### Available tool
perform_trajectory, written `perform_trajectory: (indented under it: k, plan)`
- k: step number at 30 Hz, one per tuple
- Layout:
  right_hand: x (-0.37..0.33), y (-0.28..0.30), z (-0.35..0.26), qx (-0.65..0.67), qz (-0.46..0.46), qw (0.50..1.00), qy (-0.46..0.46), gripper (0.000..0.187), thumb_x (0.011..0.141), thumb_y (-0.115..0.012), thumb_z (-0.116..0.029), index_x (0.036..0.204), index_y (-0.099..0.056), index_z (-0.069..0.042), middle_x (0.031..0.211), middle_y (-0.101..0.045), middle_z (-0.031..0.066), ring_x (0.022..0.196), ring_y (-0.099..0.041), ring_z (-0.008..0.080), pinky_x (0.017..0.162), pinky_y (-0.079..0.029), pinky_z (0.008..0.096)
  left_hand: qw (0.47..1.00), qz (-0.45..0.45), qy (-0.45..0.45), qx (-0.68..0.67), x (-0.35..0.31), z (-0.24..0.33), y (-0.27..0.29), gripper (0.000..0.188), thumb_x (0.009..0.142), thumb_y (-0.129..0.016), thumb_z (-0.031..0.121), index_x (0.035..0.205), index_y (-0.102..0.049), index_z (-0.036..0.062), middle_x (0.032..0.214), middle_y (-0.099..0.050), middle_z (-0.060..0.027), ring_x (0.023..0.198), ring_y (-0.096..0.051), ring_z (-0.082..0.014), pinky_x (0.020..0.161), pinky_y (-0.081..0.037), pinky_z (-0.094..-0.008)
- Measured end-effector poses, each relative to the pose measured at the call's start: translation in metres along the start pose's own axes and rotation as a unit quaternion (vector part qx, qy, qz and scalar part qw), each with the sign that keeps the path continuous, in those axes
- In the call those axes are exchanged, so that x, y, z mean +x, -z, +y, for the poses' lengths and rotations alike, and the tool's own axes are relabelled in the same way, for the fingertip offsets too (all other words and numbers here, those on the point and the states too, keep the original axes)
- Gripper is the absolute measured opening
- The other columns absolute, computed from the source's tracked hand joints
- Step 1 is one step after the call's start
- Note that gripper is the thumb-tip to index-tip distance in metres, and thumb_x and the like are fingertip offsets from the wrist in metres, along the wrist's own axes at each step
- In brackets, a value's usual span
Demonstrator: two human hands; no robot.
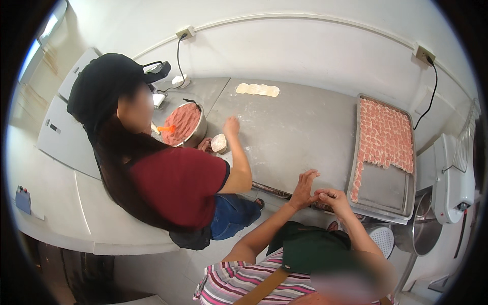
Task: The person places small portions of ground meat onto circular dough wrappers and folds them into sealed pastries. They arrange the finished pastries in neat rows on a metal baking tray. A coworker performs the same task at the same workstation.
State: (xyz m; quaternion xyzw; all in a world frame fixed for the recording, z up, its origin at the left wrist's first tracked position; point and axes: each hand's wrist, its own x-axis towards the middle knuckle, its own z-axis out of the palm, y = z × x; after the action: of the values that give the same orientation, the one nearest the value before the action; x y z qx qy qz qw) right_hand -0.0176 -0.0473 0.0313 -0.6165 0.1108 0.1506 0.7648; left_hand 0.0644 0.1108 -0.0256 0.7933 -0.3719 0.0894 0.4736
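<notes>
Over the near edge of the steel table (300, 132), my two hands meet. My left hand (303, 189) has its fingers raised and apart. My right hand (333, 198) has its fingers pinched together close against the left thumb; anything between them is too small to make out. To the right of my hands lies a metal tray (381, 206). Small pink meat-filled dumplings (386, 134) sit in tight rows over its far part and down its left side, with bare metal at the near right.
At the left a co-worker in a red shirt (178, 175) holds a stack of round wrappers (218, 144). Beside it stands a pot of minced meat (183, 123) with an orange spatula (165, 129). Several wrappers (257, 90) lie at the back. A white machine (447, 178) stands right.
</notes>
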Motion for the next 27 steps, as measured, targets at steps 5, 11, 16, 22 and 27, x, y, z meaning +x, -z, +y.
perform_trajectory:
  k: [5, 11, 16, 22, 27]
  plan:
    - [-0.009, -0.003, -0.011, -0.164, 0.072, 0.984, 0.025, 0.020, 0.089, -0.064, -0.011, 0.105, -0.069, 0.000, 0.095, -0.069, 0.0057, 0.082, -0.059, 0.0071, 0.070, -0.046, 0.0217, 1.000, -0.009, 0.001, 0.006, -0.003, 0.004, 0.007, 0.062, 0.074, -0.073, 0.022, 0.127, -0.043, 0.0064, 0.131, -0.042, -0.0167, 0.116, -0.043, -0.0390, 0.101, -0.038, -0.0453]
    - [-0.024, 0.002, -0.014, -0.270, 0.125, 0.938, 0.180, 0.017, 0.083, -0.058, 0.003, 0.093, -0.071, -0.002, 0.072, -0.065, 0.0048, 0.066, -0.058, 0.0104, 0.063, -0.047, 0.0245, 0.985, 0.108, 0.116, 0.061, -0.024, -0.029, 0.015, 0.025, 0.077, -0.059, 0.002, 0.102, -0.059, 0.0073, 0.121, -0.051, -0.0141, 0.103, -0.050, -0.0331, 0.091, -0.042, -0.0438]
    - [-0.027, 0.017, 0.012, -0.295, 0.123, 0.941, 0.115, 0.022, 0.067, -0.039, 0.012, 0.068, -0.057, 0.001, 0.059, -0.054, 0.0064, 0.059, -0.053, 0.0129, 0.058, -0.044, 0.0289, 0.990, 0.101, 0.098, 0.023, -0.019, -0.033, 0.009, 0.007, 0.074, -0.054, 0.000, 0.076, -0.059, 0.0044, 0.111, -0.056, -0.0131, 0.092, -0.052, -0.0290, 0.085, -0.043, -0.0396]
    - [-0.027, 0.025, 0.036, -0.228, 0.121, 0.958, 0.123, 0.017, 0.061, -0.035, 0.009, 0.059, -0.050, 0.001, 0.052, -0.046, 0.0061, 0.053, -0.045, 0.0135, 0.050, -0.033, 0.0292, 0.991, 0.109, 0.071, -0.010, -0.014, -0.026, -0.006, 0.005, 0.074, -0.052, 0.003, 0.071, -0.057, 0.0022, 0.095, -0.059, -0.0106, 0.080, -0.052, -0.0269, 0.079, -0.042, -0.0360]
    - [-0.023, 0.042, 0.066, -0.174, 0.104, 0.970, 0.132, 0.023, 0.068, -0.030, 0.007, 0.056, -0.046, -0.004, 0.052, -0.043, 0.0013, 0.045, -0.038, 0.0098, 0.035, -0.028, 0.0255, 0.987, 0.133, 0.096, 0.000, -0.011, -0.027, -0.018, 0.010, 0.076, -0.049, 0.005, 0.069, -0.054, 0.0002, 0.084, -0.057, -0.0108, 0.075, -0.050, -0.0287, 0.075, -0.041, -0.0361]
